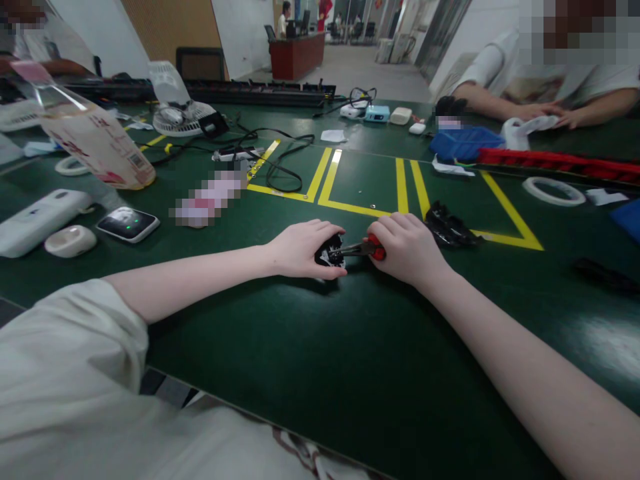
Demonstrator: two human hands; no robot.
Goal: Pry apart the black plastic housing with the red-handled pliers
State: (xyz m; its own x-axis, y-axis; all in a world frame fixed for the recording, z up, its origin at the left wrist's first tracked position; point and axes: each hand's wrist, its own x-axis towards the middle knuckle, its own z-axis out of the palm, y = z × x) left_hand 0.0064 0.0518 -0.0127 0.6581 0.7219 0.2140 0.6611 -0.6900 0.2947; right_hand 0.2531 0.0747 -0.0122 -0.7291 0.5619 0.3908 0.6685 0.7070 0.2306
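Though near pliers [358, 249], black plastic [450, 228] apart.

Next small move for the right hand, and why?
Probably a gentle squeeze of the red-handled pliers: the right hand holds them with their tips at the black part gripped by the left hand. Can't tell whether they already bite.

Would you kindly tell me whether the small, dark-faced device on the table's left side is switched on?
The small device appears to be on: its dark face glows green in spots.
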